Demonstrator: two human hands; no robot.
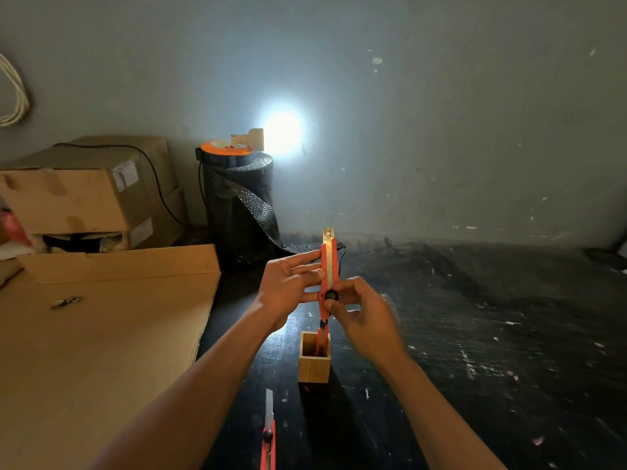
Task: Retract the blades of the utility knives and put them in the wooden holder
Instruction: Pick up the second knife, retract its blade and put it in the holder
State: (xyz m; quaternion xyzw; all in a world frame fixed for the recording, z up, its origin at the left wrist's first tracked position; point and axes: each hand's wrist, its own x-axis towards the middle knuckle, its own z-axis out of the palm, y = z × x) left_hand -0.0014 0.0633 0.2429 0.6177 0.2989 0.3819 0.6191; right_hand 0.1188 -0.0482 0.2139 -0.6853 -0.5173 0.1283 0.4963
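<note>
I hold a red utility knife (329, 266) upright above the dark table, a short piece of blade showing at its top. My left hand (288, 290) steadies its body from the left with fingers stretched out. My right hand (359, 310) pinches the black slider knob at the knife's middle. Just below stands a small square wooden holder (314, 362) with another red knife (321, 337) standing inside it. A third red knife (268, 432) lies on the table near the bottom edge, its blade extended and pointing away from me.
A large flat cardboard sheet (101, 334) covers the left side. Cardboard boxes (84, 195) stack behind it. A black bubble-wrap roll (241, 205) with an orange tape reel on top stands at the wall, next to a bright light. Dark scratched tabletop (475, 334) spreads right.
</note>
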